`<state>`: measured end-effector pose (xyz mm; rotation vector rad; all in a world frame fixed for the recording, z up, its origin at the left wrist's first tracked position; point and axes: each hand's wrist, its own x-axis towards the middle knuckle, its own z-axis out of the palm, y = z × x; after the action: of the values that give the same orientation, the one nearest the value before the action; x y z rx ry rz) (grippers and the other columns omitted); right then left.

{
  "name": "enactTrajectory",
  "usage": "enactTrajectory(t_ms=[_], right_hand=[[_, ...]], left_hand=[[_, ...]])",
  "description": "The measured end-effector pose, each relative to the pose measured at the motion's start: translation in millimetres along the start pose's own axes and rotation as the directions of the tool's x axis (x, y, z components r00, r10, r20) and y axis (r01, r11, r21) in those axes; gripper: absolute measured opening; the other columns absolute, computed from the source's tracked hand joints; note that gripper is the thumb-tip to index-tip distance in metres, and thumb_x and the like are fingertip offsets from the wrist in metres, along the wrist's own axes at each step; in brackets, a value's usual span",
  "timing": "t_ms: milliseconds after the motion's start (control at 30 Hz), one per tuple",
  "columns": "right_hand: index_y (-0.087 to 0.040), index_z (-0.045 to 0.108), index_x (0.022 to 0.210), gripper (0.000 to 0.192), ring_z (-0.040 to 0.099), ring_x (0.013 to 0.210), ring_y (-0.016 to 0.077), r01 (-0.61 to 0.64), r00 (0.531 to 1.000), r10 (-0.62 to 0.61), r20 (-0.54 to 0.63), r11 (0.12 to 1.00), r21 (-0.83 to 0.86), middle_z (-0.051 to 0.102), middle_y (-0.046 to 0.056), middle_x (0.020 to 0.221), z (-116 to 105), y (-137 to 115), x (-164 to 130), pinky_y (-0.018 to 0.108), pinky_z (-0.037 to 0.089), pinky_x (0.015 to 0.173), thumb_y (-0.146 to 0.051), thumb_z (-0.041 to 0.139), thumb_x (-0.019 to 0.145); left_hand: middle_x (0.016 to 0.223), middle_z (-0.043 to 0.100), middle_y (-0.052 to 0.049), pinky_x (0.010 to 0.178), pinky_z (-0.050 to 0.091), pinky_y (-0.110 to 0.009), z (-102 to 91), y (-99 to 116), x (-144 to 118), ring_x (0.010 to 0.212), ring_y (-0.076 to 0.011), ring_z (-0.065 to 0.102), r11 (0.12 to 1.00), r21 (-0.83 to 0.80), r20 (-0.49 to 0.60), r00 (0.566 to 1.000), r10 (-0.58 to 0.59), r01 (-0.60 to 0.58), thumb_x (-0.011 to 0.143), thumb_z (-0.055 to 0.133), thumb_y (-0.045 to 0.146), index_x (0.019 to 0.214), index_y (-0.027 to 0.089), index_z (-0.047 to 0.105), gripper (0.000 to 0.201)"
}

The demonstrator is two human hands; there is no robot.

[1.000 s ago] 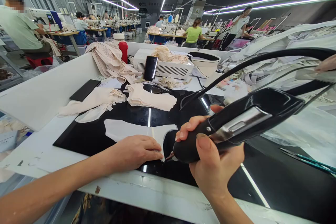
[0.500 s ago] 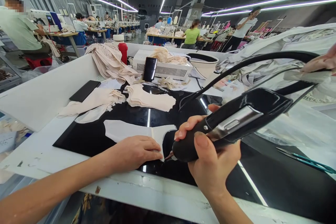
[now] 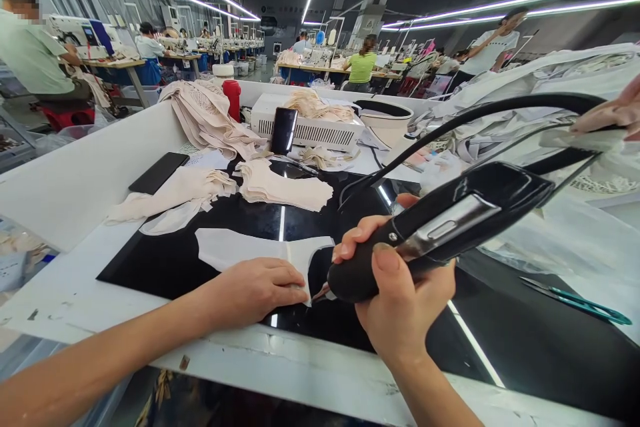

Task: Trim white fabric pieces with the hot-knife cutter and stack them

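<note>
A: Where do the hands sit?

B: The left hand (image 3: 257,288) lies flat on the white fabric piece (image 3: 250,250), fingers (image 3: 293,278) pressed together, pinning its near right edge to the glossy black work surface (image 3: 525,340). The right hand (image 3: 400,300) is wrapped around the black handheld cutting tool (image 3: 440,230), thumb on top, the other fingers curled over the far side. The tool's metal tip (image 3: 320,292) meets the fabric's edge just beside the left fingertips.

A: And the edges?

B: The fabric piece lies at about 11 o'clock from the right hand, with a curved cut-out on its right side, just above the tip. The black surface ends near the white table rim (image 3: 310,367) at 6 o'clock, close under both wrists.

A: Open room?

B: At 3 o'clock the black surface is bare up to the teal-handled scissors (image 3: 575,299). At 12 o'clock a stack of beige fabric pieces (image 3: 285,188) sits near; another pile (image 3: 175,197) at 10 o'clock, with a dark phone (image 3: 157,172) behind it. The tool's black cable (image 3: 475,117) arches overhead toward 2 o'clock, where another person's fingers (image 3: 613,113) show at the frame's edge.

A: Any writing or brand?

B: None I can read. The white vented box (image 3: 320,128) at 12 o'clock has a second phone (image 3: 283,130) leaning against it, its screen dark. Signs in the hall are too small to read.
</note>
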<state>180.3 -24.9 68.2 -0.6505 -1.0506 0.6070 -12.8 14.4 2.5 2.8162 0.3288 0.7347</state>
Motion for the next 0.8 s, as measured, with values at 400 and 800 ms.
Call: enactTrajectory(t_ms=[400, 800], right_hand=[[-0.032, 0.067, 0.119, 0.037, 0.064, 0.059, 0.014, -0.001, 1.0, 0.002, 0.02, 0.999, -0.047, 0.07, -0.005, 0.082, 2.7, -1.6, 1.1, 0.03, 0.06, 0.056, -0.04, 0.088, 0.09], [-0.03, 0.063, 0.122, 0.038, 0.064, 0.057, 0.0158, 0.001, 1.0, 0.001, 0.022, 0.994, -0.112, 0.068, -0.005, 0.081, 3.5, -0.5, -1.0, 0.032, 0.059, 0.054, -0.041, 0.084, 0.092]], left_hand=[[0.122, 0.079, -0.01, 0.105, 0.06, -0.033, 0.9, -0.1, 0.4, 0.116, -0.0215, 0.075, 1.0, 0.012, 0.008, 1.0, -0.005, 0.005, 0.109, 0.055, 0.003, 0.124, 0.016, 0.076, 0.03], [0.125, 0.079, -0.011, 0.104, 0.062, -0.033, 0.2, 0.6, -0.6, 0.115, -0.022, 0.076, 1.0, 0.003, 0.004, 1.0, -0.018, 0.018, 0.109, 0.056, 0.005, 0.127, 0.016, 0.075, 0.029]])
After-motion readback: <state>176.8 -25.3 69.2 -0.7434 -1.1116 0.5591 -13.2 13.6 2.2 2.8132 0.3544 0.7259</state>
